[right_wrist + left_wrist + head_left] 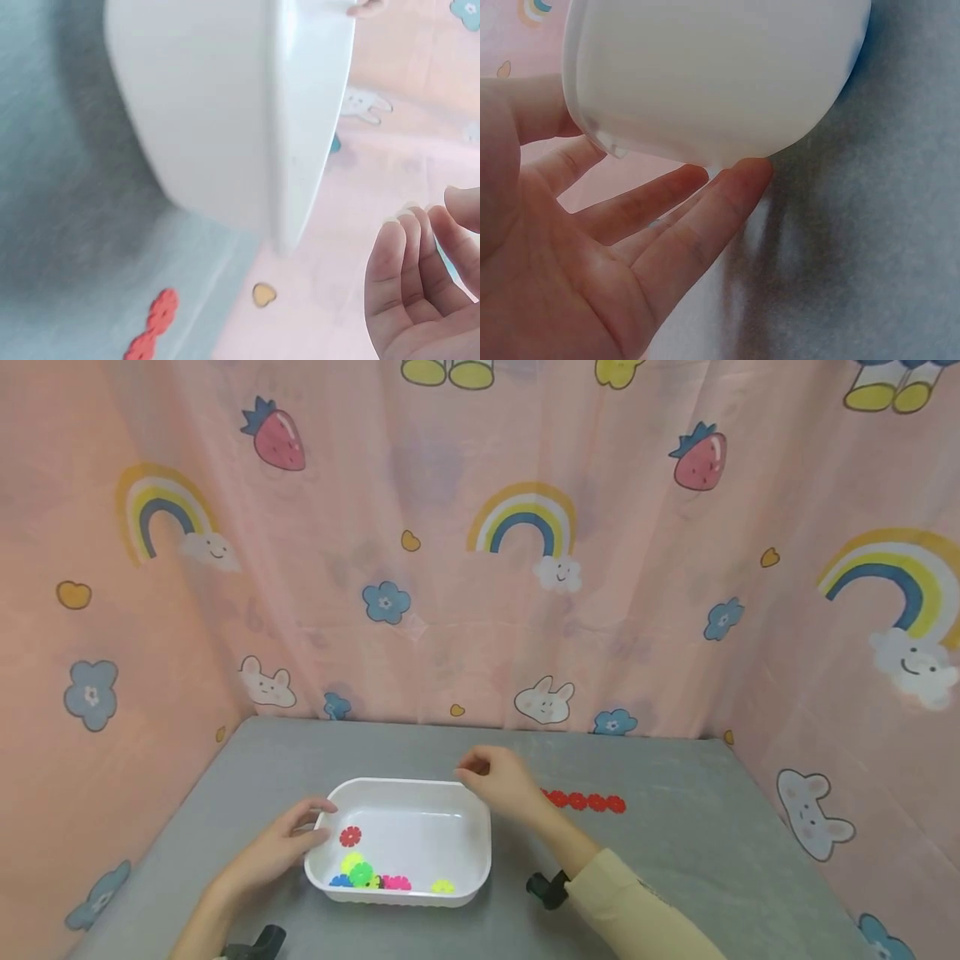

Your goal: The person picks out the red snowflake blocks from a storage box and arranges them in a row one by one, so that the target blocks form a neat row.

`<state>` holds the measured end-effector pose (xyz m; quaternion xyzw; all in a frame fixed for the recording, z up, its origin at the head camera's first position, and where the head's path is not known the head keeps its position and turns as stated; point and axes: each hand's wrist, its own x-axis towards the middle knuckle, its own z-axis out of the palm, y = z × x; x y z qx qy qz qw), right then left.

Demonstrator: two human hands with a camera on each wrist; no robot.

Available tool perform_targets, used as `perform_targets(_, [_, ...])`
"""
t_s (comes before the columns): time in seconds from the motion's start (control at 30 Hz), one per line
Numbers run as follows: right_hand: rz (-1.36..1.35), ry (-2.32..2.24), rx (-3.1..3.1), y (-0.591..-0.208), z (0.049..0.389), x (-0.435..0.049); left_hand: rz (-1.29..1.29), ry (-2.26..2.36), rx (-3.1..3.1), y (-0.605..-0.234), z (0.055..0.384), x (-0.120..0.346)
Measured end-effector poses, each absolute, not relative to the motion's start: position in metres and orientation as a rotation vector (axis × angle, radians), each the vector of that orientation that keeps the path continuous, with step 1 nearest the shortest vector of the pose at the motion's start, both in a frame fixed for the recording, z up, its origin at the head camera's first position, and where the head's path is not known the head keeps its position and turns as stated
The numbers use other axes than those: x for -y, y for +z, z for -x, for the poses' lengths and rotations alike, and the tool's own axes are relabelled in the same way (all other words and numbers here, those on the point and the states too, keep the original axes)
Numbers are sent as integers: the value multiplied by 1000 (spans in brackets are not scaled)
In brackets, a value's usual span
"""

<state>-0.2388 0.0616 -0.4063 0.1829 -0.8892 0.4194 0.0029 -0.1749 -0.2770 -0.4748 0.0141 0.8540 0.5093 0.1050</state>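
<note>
A white plastic basin (420,839) stands on the grey table. Inside it lie a red snowflake disc (350,836), a green one (362,873), a pink one (396,882) and several yellow and blue ones. My left hand (281,839) holds the basin's left rim; in the left wrist view its fingertips (750,176) touch the outer wall. My right hand (498,781) hovers by the far right corner with loosely curled fingers, and nothing shows between them in the right wrist view. A row of red snowflake discs (596,802) lies right of it, partly hidden by the wrist.
A pink patterned curtain (450,652) hangs behind and along both sides of the grey table (712,843). Black wrist-camera mounts (550,891) sit at both forearms.
</note>
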Motion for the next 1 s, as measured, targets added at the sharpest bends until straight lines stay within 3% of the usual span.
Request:
perform_targets(0.57, [-835,1341,2813,-390,243,-13,-43,1506,-2536,-478,177,279])
perform_targets(1.0, [-850,1347,2882,-415,254,26,-27,1513,-2524,-477,178,277])
